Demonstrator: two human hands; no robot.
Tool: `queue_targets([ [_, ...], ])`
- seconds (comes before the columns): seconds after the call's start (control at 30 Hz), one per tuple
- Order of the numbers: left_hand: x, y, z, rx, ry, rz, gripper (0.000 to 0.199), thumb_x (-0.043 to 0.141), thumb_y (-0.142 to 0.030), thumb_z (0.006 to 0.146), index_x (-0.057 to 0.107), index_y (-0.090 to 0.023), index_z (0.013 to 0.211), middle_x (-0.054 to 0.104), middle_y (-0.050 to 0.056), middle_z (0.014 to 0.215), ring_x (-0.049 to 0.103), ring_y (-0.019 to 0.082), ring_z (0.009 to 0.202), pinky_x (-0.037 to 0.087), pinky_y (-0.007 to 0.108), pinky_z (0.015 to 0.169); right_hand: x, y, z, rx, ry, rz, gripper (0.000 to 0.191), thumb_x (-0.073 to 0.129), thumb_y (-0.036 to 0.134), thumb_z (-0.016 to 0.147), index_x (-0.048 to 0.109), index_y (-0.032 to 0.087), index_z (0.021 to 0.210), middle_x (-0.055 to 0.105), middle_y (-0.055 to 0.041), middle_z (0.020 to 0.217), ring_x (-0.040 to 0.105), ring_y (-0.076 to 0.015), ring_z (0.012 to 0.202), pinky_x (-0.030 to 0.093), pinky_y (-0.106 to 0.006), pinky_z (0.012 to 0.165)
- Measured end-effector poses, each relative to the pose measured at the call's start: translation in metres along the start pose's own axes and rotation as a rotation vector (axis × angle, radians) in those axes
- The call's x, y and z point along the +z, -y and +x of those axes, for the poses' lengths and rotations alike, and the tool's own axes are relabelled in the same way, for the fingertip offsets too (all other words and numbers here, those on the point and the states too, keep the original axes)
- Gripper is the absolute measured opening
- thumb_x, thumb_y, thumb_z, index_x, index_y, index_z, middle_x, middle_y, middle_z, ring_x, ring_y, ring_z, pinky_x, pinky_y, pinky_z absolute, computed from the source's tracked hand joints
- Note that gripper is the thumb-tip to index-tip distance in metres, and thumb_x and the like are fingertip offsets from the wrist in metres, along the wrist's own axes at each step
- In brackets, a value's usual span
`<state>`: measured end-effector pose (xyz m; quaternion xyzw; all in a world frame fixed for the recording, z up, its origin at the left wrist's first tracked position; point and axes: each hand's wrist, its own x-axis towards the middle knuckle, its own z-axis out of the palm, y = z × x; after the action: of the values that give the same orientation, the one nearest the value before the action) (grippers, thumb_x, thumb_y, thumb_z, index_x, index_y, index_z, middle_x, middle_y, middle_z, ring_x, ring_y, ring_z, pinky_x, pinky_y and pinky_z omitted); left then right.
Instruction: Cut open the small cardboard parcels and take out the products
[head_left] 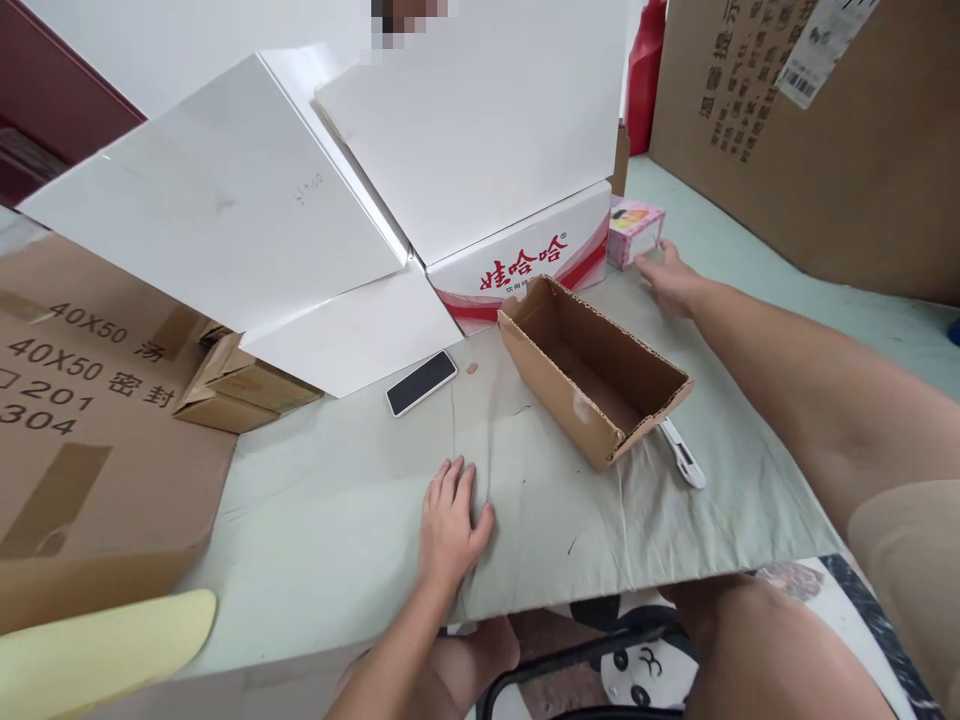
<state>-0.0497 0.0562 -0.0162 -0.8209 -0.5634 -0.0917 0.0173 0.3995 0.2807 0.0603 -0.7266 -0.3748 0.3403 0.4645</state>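
Note:
My left hand (451,520) lies palm down on the cloth-covered table, fingers stretched out and holding nothing. My right hand (671,278) reaches to the far right, its thumb and fingers apart at the near corner of a small pink box (636,232) with a printed picture. The fingertips seem to touch that box; a firm grip does not show. Between my hands stands an open-topped brown cardboard box (559,385), long and narrow, with nothing visible inside. From under its right end sticks out a white utility-knife-like tool (684,455).
A dark, white-rimmed flat device (422,383) and a small tan piece (472,368) lie on the table (322,520). White panels (225,200) and a white printed carton (525,255) stand behind. Large cartons flank left (112,400) and right (825,150). A yellow rounded object (112,650) juts in lower left.

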Motion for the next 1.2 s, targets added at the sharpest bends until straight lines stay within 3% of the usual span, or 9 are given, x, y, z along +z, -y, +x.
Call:
queue_targets([
  [0.1, -0.001, -0.002, 0.001, -0.013, 0.002, -0.011, 0.052, 0.05, -0.033, 0.093, 0.061, -0.013, 0.14, 0.059, 0.017, 0.15, 0.049, 0.038, 0.144, 0.044, 0.056, 0.117, -0.003, 0.008, -0.036, 0.032, 0.082, 0.133, 0.037, 0.045, 0.033, 0.105, 0.047, 0.016, 0.139, 0.062, -0.0141, 0.14, 0.062, -0.0121, 0.115, 0.046, -0.027, 0.103],
  [0.27, -0.008, -0.009, 0.003, -0.025, 0.024, -0.028, 0.054, 0.049, -0.035, 0.094, 0.061, -0.009, 0.14, 0.058, 0.019, 0.151, 0.048, 0.039, 0.145, 0.042, 0.056, 0.119, -0.034, 0.022, -0.148, -0.123, 0.196, 0.227, 0.023, 0.05, 0.039, 0.099, 0.061, 0.028, 0.116, 0.069, -0.0027, 0.127, 0.066, -0.0155, 0.114, 0.05, -0.031, 0.102],
  [0.37, -0.012, -0.014, 0.004, -0.035, 0.043, -0.035, 0.055, 0.049, -0.035, 0.095, 0.06, -0.009, 0.142, 0.056, 0.019, 0.153, 0.047, 0.039, 0.146, 0.041, 0.055, 0.119, -0.047, 0.029, -0.205, -0.172, 0.215, 0.028, 0.041, 0.074, 0.038, 0.078, 0.064, 0.031, 0.118, 0.069, -0.0006, 0.123, 0.065, -0.0203, 0.11, 0.053, -0.033, 0.092],
  [0.43, -0.015, -0.016, 0.003, -0.042, 0.05, -0.042, 0.055, 0.05, -0.035, 0.095, 0.059, -0.009, 0.143, 0.055, 0.019, 0.154, 0.046, 0.038, 0.146, 0.039, 0.055, 0.12, -0.051, 0.032, -0.225, -0.055, 0.153, -0.101, 0.045, 0.076, 0.033, 0.071, 0.064, 0.031, 0.115, 0.069, -0.0007, 0.115, 0.064, -0.0197, 0.099, 0.053, -0.031, 0.078],
  [0.6, -0.018, -0.019, 0.002, -0.056, 0.037, -0.064, 0.055, 0.049, -0.036, 0.095, 0.059, -0.011, 0.143, 0.055, 0.019, 0.154, 0.046, 0.037, 0.147, 0.038, 0.054, 0.12, -0.071, 0.026, -0.239, 0.297, 0.119, -0.101, 0.022, 0.067, 0.033, 0.072, 0.061, 0.024, 0.092, 0.059, -0.0002, 0.071, 0.046, -0.0127, 0.053, 0.033, -0.023, 0.044],
  [0.7, -0.018, -0.02, 0.001, -0.059, 0.032, -0.072, 0.054, 0.048, -0.036, 0.096, 0.059, -0.011, 0.143, 0.055, 0.018, 0.154, 0.045, 0.038, 0.147, 0.038, 0.054, 0.12, -0.08, 0.015, -0.252, 0.395, 0.255, 0.252, 0.018, 0.064, 0.023, 0.067, 0.06, 0.021, 0.085, 0.06, -0.0037, 0.067, 0.052, -0.0152, 0.052, 0.041, -0.026, 0.045],
  [0.83, -0.016, -0.019, 0.001, -0.052, 0.037, -0.073, 0.055, 0.048, -0.036, 0.096, 0.059, -0.01, 0.143, 0.055, 0.018, 0.155, 0.045, 0.038, 0.147, 0.037, 0.054, 0.121, -0.085, 0.004, -0.264, 0.24, 0.096, 0.566, 0.03, 0.053, 0.014, 0.063, 0.06, 0.023, 0.09, 0.067, -0.0044, 0.084, 0.062, -0.0163, 0.068, 0.054, -0.027, 0.058],
  [1.0, -0.013, -0.015, 0.003, -0.037, 0.005, -0.054, 0.053, 0.048, -0.036, 0.095, 0.061, -0.012, 0.14, 0.057, 0.019, 0.151, 0.047, 0.038, 0.145, 0.04, 0.054, 0.119, -0.113, 0.007, -0.24, 0.178, -0.242, 0.794, 0.025, 0.045, 0.01, 0.065, 0.054, 0.022, 0.086, 0.055, -0.0014, 0.07, 0.055, -0.0131, 0.057, 0.05, -0.025, 0.059],
  [1.2, -0.009, -0.01, 0.004, -0.011, -0.02, -0.036, 0.052, 0.049, -0.035, 0.094, 0.063, -0.009, 0.137, 0.059, 0.02, 0.149, 0.049, 0.039, 0.142, 0.042, 0.056, 0.118, -0.144, 0.013, -0.168, 0.053, -0.422, 0.494, 0.02, 0.033, 0.005, 0.078, 0.041, 0.023, 0.079, 0.049, 0.0011, 0.067, 0.052, -0.0092, 0.056, 0.045, -0.023, 0.063],
])
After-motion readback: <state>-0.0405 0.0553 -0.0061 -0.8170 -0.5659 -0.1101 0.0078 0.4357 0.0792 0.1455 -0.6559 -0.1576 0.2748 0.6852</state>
